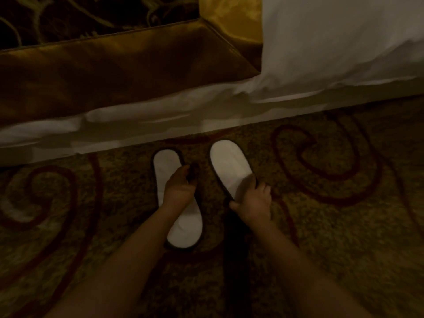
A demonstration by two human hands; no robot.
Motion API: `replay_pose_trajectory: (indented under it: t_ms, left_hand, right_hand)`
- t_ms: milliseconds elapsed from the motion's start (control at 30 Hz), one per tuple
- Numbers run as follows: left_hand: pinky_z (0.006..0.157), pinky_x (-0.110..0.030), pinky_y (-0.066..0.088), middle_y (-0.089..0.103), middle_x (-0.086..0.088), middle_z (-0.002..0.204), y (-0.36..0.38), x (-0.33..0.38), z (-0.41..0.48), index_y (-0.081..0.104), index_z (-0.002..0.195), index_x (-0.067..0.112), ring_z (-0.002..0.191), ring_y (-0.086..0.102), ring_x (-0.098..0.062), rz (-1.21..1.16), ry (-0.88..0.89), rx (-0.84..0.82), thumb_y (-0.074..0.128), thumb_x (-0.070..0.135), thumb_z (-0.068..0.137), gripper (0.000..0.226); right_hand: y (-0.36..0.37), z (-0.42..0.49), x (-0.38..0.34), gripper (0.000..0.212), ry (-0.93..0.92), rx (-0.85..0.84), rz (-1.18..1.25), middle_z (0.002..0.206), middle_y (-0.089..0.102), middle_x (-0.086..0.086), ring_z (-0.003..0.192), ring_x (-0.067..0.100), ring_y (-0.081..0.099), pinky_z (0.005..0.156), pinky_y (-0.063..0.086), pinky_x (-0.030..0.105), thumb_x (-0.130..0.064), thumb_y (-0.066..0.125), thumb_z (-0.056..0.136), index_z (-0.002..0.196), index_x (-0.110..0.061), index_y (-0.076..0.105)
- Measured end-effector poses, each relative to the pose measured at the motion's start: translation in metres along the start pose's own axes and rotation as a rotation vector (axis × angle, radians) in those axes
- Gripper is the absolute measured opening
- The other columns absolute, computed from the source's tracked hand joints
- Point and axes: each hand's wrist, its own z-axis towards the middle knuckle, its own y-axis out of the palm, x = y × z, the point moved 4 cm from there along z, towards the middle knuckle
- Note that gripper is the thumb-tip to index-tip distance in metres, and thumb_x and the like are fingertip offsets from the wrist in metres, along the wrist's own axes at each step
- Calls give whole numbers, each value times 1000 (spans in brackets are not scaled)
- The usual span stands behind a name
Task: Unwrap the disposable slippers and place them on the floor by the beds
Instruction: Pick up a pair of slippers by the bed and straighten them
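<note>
Two white disposable slippers with dark edging lie side by side on the patterned carpet, toes toward the bed. My left hand (179, 187) grips the right edge of the left slipper (183, 228) around its middle. My right hand (252, 200) holds the right slipper (227, 166) at its lower part, fingers over its edge. The heel end of the right slipper is hidden under my hand. No wrapper is visible.
The bed runs across the upper half, with a white skirt (137, 125), a gold-brown runner (114, 72) and a white duvet (344, 42). The carpet (332, 237) with dark red swirls spreads left and right of the slippers.
</note>
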Motion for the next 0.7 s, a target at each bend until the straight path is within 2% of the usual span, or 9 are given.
replay_pose_trajectory:
  t_ms: [133,200,300,400,467,533,600,700]
  left_hand:
    - [105,-44,43,42,-11,146,-22,13,16,30,145,20,128,47,-29,-261,-115,22,56,23,92,60]
    - [105,-42,43,39,-10,149,-31,18,22,27,147,21,130,45,-30,-289,-141,32,57,29,91,64]
    - [95,-30,39,38,-9,149,-40,26,26,35,144,19,131,42,-30,-150,-106,30,55,36,91,59]
    - [97,-27,37,40,-9,148,-47,26,27,46,138,19,132,42,-28,-71,-94,21,56,31,91,49]
    - [103,-31,37,40,-10,148,-49,23,25,47,137,16,132,42,-29,3,-134,-6,55,32,91,49]
    - [105,-36,38,40,-13,148,-50,17,20,46,137,12,131,43,-32,-65,-203,6,56,30,91,51]
    - [106,-41,41,43,-17,145,-46,10,13,44,137,8,127,46,-35,-245,-268,24,59,24,90,52]
    - [94,-36,47,52,-16,136,-33,1,-4,45,135,6,116,53,-32,-451,-300,55,59,16,90,49]
  right_hand:
    - [-18,-3,7,104,-273,-74,145,144,25,14,131,34,22,108,28,42,-44,69,70,148,-20,3]
    - [-25,-6,8,106,-397,-153,168,148,21,7,134,28,19,108,30,41,-40,71,68,148,-28,3]
    - [-36,-9,6,106,-541,-177,104,150,19,0,135,23,19,107,30,38,-39,71,67,147,-33,1]
    - [-47,-6,3,108,-599,-153,25,153,13,-5,135,18,14,109,20,31,-36,71,68,146,-36,-3]
    - [-55,-2,1,107,-628,-112,-44,157,8,-3,139,17,11,108,11,26,-31,71,72,148,-31,-5]
    - [-62,1,-2,101,-614,-44,-64,159,6,2,143,21,10,113,6,28,-26,69,77,149,-24,-2]
    - [-67,1,-7,92,-519,54,52,158,12,9,143,25,14,116,7,31,-22,66,79,149,-17,6]
    - [-69,-1,-15,72,-166,205,402,152,25,15,139,31,22,116,17,35,-15,59,84,145,-9,23]
